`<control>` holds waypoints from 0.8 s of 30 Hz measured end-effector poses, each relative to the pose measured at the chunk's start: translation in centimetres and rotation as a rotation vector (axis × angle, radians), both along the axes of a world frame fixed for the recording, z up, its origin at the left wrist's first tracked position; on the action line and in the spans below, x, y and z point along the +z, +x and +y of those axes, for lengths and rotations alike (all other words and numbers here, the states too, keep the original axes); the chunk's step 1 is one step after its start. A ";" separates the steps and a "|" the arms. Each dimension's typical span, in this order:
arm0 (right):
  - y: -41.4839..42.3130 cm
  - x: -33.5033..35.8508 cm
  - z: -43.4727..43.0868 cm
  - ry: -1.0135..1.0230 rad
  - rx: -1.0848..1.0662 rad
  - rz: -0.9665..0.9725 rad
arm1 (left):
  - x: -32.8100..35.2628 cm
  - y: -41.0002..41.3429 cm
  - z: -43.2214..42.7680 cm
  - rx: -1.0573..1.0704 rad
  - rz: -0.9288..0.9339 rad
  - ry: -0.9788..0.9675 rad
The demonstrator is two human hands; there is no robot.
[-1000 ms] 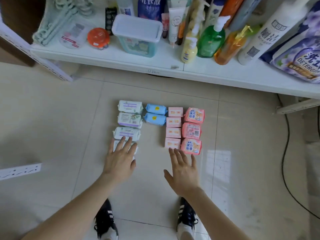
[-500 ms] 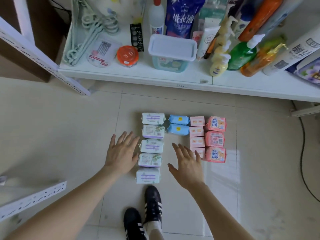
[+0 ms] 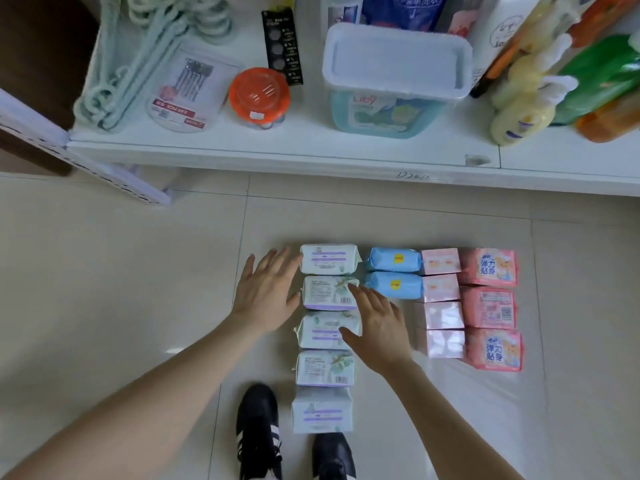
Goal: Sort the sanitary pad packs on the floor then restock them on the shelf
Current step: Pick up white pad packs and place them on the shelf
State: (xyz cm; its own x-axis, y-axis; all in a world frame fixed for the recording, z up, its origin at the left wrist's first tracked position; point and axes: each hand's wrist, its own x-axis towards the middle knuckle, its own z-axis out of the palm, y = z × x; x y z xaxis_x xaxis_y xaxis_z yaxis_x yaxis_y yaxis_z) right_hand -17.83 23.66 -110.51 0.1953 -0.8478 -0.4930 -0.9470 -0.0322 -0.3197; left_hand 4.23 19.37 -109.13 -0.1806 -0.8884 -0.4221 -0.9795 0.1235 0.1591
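Sanitary pad packs lie in four columns on the tiled floor. A column of several white-and-purple packs [image 3: 325, 368] runs toward my feet. To its right lie two blue packs [image 3: 394, 271], several small pale pink packs [image 3: 443, 317] and three larger pink packs [image 3: 490, 308]. My left hand [image 3: 266, 292] lies flat with straight fingers against the left side of the upper white packs. My right hand [image 3: 379, 327] is flat too, against the right side of the same column. Neither hand holds anything. The white shelf [image 3: 311, 157] stands just beyond the packs.
The shelf carries mint hangers [image 3: 138, 60], an orange-lidded jar [image 3: 259, 95], a lidded plastic tub [image 3: 394, 81] and several bottles [image 3: 523, 105] at the right. My two black shoes [image 3: 258, 427] stand right by the nearest white pack. A white upright [image 3: 79, 157] slants at left.
The view moved closer to the shelf and packs. Both hands moved forward and inward to flank the upper part of the white pack column.
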 end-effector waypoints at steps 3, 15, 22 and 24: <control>0.8 -4.8 -1.0 -0.004 -0.019 0.004 | -4.8 0.4 -1.7 -0.027 0.010 0.018; 1.4 -15.5 -2.8 -0.069 -0.033 -0.022 | -17.0 0.5 -6.0 -0.109 0.030 0.036; 2.0 -16.9 -4.1 -0.067 -0.059 -0.113 | -18.7 0.0 -9.0 -0.135 0.156 -0.030; 2.3 -17.1 -4.3 -0.065 -0.069 -0.131 | -18.8 -0.2 -9.7 -0.141 0.205 -0.005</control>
State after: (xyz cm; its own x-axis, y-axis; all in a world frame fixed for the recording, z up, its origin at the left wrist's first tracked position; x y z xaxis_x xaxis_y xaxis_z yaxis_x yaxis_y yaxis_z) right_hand -15.53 19.36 -127.64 0.1947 -0.8907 -0.4108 -0.8980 0.0066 -0.4399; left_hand 3.99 9.66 -127.96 -0.3844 -0.8504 -0.3592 -0.8997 0.2579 0.3522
